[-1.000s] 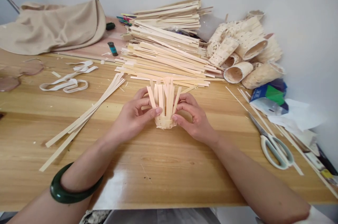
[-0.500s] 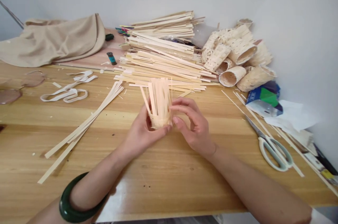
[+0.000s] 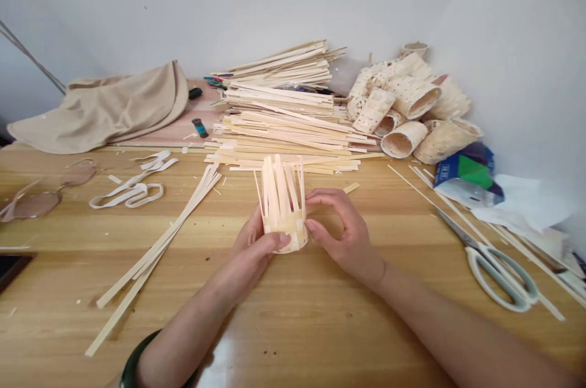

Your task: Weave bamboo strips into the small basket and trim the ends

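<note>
A small, partly woven basket (image 3: 295, 232) of pale bamboo-like strips stands upright in the middle, its loose upright strips (image 3: 277, 190) fanning out above the woven band. My left hand (image 3: 256, 241) wraps round its left side, thumb pressed on the front of the band and the other fingers hidden behind. At the right side, my right hand (image 3: 343, 223) is curled, its thumb and index fingertip at the edge of the basket, index by the upright strips. Whether a thin strip lies between those fingertips cannot be made out.
Stacked flat strips (image 3: 288, 132) lie behind. Finished woven tubes (image 3: 403, 139) are heaped at back right. Scissors (image 3: 501, 275) lie at right; several long strips (image 3: 160, 241), a white ribbon (image 3: 132, 193) and glasses (image 3: 39, 205) at left. A beige cloth (image 3: 123, 107) and thread spool (image 3: 199, 127) sit behind.
The view has shifted, so the scene sits lower in the picture. The basket has turned, showing more of its woven band. My left thumb has moved leftward on it; my right hand stays at its right side.
</note>
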`<act>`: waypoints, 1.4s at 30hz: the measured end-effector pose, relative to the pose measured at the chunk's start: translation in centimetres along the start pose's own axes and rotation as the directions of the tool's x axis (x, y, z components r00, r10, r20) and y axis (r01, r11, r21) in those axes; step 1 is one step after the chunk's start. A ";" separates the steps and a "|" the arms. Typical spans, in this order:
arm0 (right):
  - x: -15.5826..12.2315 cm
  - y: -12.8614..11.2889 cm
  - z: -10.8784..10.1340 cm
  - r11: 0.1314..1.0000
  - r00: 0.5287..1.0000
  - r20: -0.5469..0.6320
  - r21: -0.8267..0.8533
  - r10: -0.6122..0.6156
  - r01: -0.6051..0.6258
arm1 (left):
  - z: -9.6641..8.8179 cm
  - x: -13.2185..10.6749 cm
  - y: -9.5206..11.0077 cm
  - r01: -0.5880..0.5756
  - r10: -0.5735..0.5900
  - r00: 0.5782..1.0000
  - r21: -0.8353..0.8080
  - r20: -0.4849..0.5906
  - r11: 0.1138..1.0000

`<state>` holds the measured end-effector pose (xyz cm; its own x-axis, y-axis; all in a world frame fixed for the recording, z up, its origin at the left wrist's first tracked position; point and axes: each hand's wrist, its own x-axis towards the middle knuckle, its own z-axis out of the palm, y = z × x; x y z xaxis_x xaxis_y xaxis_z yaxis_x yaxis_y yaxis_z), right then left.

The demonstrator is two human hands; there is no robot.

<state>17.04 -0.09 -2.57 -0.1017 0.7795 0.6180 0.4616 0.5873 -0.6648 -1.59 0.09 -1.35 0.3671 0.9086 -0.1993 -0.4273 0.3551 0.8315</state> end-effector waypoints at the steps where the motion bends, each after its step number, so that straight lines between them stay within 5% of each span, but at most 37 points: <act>1: 0.0 -0.1 0.0 1.000 1.000 -0.012 -0.005 -0.007 0.007 | -0.1 0.1 0.0 0.003 -0.003 1.000 -0.011 0.014 1.000; 6: -0.2 -0.4 -0.2 0.989 0.990 -0.008 -0.062 -0.138 0.138 | -0.3 0.0 -0.1 0.075 -0.075 0.996 0.004 0.050 0.997; 11: -0.1 -0.3 -0.1 0.977 0.975 0.094 -0.059 -0.200 0.206 | -0.1 -0.2 0.2 -0.010 0.013 1.000 0.135 -0.024 0.991; 15: -0.1 -0.5 -0.1 0.984 0.984 0.077 -0.062 -0.163 0.168 | 0.1 -0.1 0.4 0.053 -0.054 0.999 0.133 0.005 0.990; 20: 0.1 -1.4 -0.3 1.000 1.000 0.004 -0.012 0.009 -0.009 | 0.2 -0.1 0.0 -0.103 0.094 0.995 0.325 0.042 0.940; 24: 0.2 -2.0 -0.2 0.990 0.994 0.041 0.100 0.098 -0.101 | 0.1 0.0 -0.3 -0.125 0.100 0.991 0.391 0.085 0.912; 30: 0.1 -2.0 0.1 0.977 0.987 -0.001 0.138 0.163 -0.161 | 0.5 0.0 -0.3 -0.033 0.023 0.999 0.341 0.036 0.939; 37: 0.0 -1.5 0.5 0.995 0.997 0.020 0.062 0.075 -0.076 | 0.3 0.1 -0.5 -0.009 0.010 1.000 0.262 -0.004 0.965; 42: 0.0 -1.3 0.2 1.000 0.979 -0.204 0.025 0.010 -0.006 | 0.4 0.4 -0.1 0.050 -0.042 0.997 0.153 -0.057 0.987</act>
<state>16.27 -0.84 -1.82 0.0846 0.7250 0.6835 0.4401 0.5882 -0.6785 -1.04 0.36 -1.32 0.3372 0.9039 -0.2633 -0.2772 0.3626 0.8898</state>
